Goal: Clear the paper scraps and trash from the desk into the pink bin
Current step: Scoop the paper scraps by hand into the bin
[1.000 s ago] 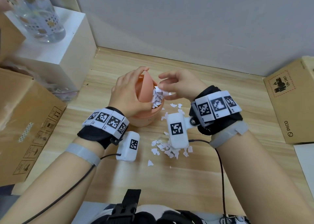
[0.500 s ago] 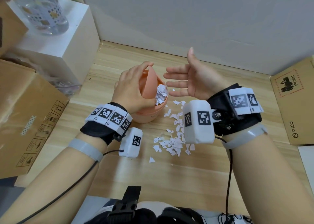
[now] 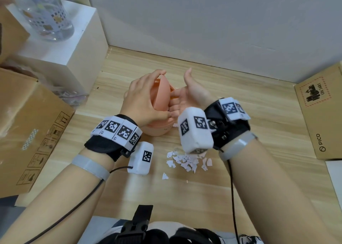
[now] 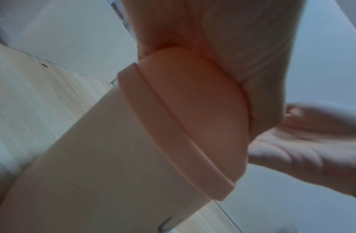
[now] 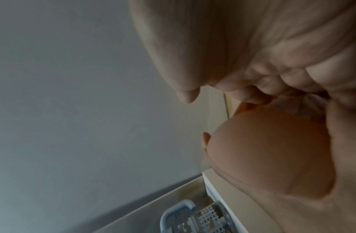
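Pink bin (image 3: 159, 129): was stood on the wooden desk (image 3: 259, 110) near the middle, toward the back edge; its domed swing lid (image 3: 162, 93) was tipped up on edge
Left hand (image 3: 142, 99): was curled over the lid, fingertips on its top edge and thumb low against its side, so the lid was gripped
Right hand (image 3: 187, 97): was held palm up, just beside the lid on the right, fingers relaxed and extended toward the bin's mouth, thumb pointed to the back edge; nothing was seen pinched in it
Paper scraps (image 3: 187, 160): a loose heap of small white pieces was left on the desk nearer the front edge than the bin, partly hidden under the right wrist camera; one stray scrap (image 3: 164, 176) was seen apart, closer to the front
Left side of desk: a white block (image 3: 74, 45) with a patterned glass jar (image 3: 46, 12) on it, and a cardboard box (image 3: 27, 132) in front of it
Right edge of desk: a second cardboard box (image 3: 322, 117) was seen
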The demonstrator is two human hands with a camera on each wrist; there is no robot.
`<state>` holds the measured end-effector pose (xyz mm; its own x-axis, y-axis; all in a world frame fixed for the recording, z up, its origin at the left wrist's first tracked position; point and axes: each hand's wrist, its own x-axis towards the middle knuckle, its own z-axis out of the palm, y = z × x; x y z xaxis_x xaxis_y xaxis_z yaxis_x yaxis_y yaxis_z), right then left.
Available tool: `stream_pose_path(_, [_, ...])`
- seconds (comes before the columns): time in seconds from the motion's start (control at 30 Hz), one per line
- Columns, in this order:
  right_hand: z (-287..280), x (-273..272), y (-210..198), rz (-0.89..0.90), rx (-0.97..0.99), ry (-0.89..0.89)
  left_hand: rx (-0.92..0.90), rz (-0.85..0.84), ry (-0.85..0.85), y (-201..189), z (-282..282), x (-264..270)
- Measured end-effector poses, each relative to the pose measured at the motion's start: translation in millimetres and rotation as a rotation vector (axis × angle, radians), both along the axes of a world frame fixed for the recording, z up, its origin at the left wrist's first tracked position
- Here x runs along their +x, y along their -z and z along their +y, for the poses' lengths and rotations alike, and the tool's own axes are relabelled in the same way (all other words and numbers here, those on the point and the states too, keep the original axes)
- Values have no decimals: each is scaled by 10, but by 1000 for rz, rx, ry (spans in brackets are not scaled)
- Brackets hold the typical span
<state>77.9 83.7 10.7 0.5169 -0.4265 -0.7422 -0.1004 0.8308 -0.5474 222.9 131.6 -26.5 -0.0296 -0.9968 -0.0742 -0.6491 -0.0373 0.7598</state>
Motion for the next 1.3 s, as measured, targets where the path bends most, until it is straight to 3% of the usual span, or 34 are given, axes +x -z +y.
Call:
stream_pose_path(0.1, [-28,162,80,-117,86,152,22,12,28,-14,1,7])
stream_pose_path(0.23, [-11,379,176,20,-136,335,34,12,14,-26,-4,5])
stream_pose_path(0.3, [-25,402,164,58,-157,341,33,8,9,-35,-7,3])
stream_pose_path(0.37, [-60,323,109,4,-45,317,41,5,20,-46,-1,10])
stream_pose_path(0.47, [-98,80,99,-95,36,121,37,8,7,-52,-11,27])
stream_pose_path(0.53, [-109,-143,81,-116,21,57,20,3,-24,-53,-28,21])
stream_pose_path(0.63, [-90,-518,58,-140,-103,108,-1,0,-58,-57,-38,11])
stream_pose_path(0.7, [-29,-734,123,-34,-189,196,5,3,-67,-54,-33,5])
stream_pose_path(0.83, [58,-958,724,482,-430,418,12,20,-89,-71,-17,-1])
stream_pose_path(0.9, [107,-977,1050,668,-485,315,17,27,-107,-75,5,31])
stream_pose_path(0.97, [132,-933,1335,786,-489,83,12,27,-128,-67,35,90])
stream_pose_path(1.07, [34,-756,1475,905,-555,-69,-10,35,-162,-59,62,148])
stream_pose_path(1.13, [-117,-636,1452,853,-642,-147,-13,23,-182,-63,61,145])
stream_pose_path(1.3, [-219,-464,1275,569,-817,-851,-24,13,-200,-43,58,134])
